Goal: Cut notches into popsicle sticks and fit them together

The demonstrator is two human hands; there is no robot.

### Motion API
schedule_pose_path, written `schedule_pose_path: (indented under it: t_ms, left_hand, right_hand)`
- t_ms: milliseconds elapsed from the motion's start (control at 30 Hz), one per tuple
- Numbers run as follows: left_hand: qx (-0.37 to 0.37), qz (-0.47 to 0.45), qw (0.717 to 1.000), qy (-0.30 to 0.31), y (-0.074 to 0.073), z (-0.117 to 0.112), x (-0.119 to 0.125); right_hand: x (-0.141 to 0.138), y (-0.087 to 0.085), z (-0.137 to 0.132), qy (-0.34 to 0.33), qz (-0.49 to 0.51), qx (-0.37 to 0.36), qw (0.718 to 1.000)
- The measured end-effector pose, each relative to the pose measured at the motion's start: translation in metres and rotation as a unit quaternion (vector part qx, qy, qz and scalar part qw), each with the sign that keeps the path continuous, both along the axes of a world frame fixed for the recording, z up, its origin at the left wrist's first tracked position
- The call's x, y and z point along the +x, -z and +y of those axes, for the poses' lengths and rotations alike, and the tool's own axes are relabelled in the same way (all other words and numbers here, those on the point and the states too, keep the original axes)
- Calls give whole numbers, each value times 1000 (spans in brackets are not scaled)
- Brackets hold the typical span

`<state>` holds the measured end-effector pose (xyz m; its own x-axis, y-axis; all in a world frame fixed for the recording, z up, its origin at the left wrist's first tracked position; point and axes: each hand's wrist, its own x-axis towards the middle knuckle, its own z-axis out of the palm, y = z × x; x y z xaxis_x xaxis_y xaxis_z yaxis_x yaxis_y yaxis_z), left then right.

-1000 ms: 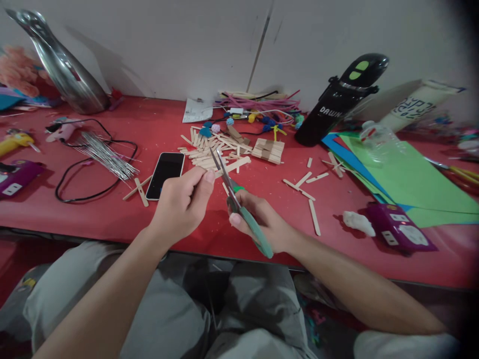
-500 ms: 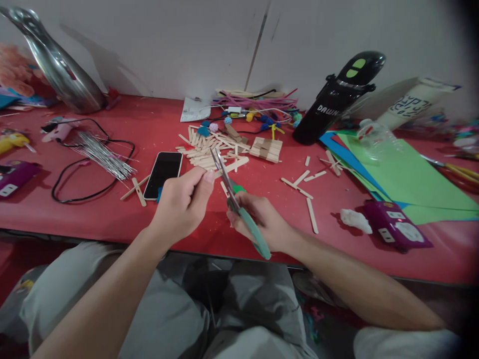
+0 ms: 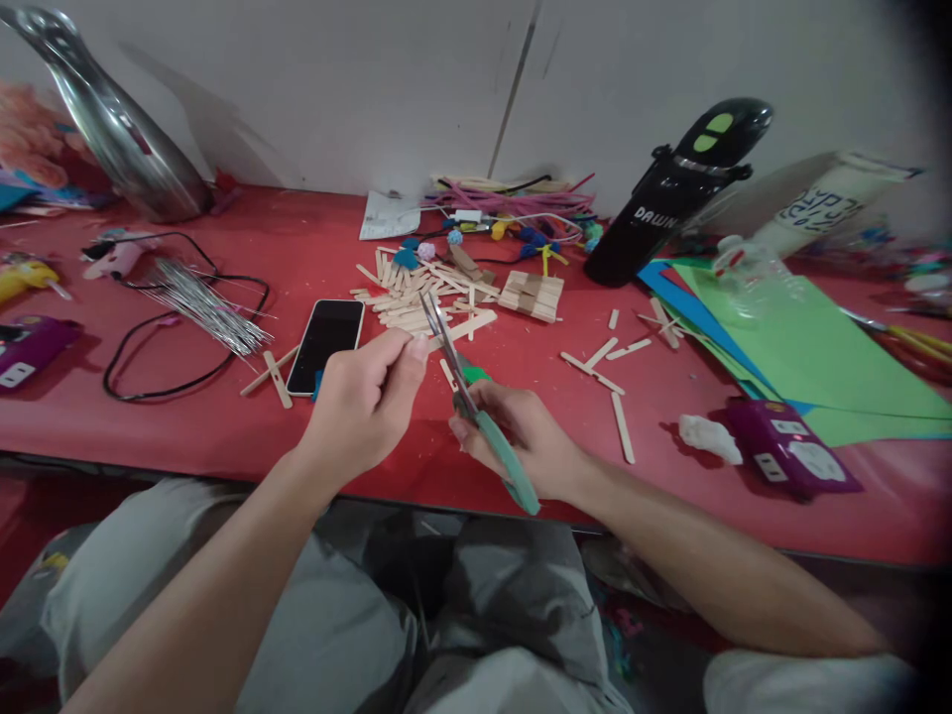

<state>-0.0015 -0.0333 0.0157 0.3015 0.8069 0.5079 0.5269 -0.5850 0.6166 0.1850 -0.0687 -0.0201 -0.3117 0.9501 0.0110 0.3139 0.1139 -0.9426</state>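
Note:
My left hand (image 3: 379, 397) pinches one end of a wooden craft stick (image 3: 474, 325) between thumb and finger. The stick points right and lies between the blades of the scissors (image 3: 450, 362). Those scissors have green handles, and my right hand (image 3: 525, 436) is closed around them, with the tips pointing away from me. Behind the blades lies a loose pile of craft sticks (image 3: 406, 297). To its right is a small panel of sticks joined side by side (image 3: 531, 296). Cut stick pieces (image 3: 623, 428) are scattered right of my right hand.
A phone (image 3: 325, 342) lies left of the pile, near a bundle of thin wires (image 3: 212, 312) and a black cable. At the back stand a metal flask (image 3: 126, 129) and a black bottle (image 3: 654, 208). Coloured paper (image 3: 833, 357) and a purple socket box (image 3: 792, 446) are at right.
Both hands, the stick and the scissors hold almost the same pose. The whole view has shifted very slightly.

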Motion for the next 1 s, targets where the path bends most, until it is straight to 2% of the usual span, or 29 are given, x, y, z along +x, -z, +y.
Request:
schedule_pose_path:
  t_ms: [267,467,1000]
  left_hand:
    - [0,5,1000,10,1,1,1]
    - [-5,7,1000,4,2,2,1]
    - [-2,3,1000,5,2,2,1]
  right_hand:
    - [3,-2,4,-40,17,25,999]
    - [2,-2,1,-28,36,4,999]
    - [3,-1,0,-11,-18,16,1000]
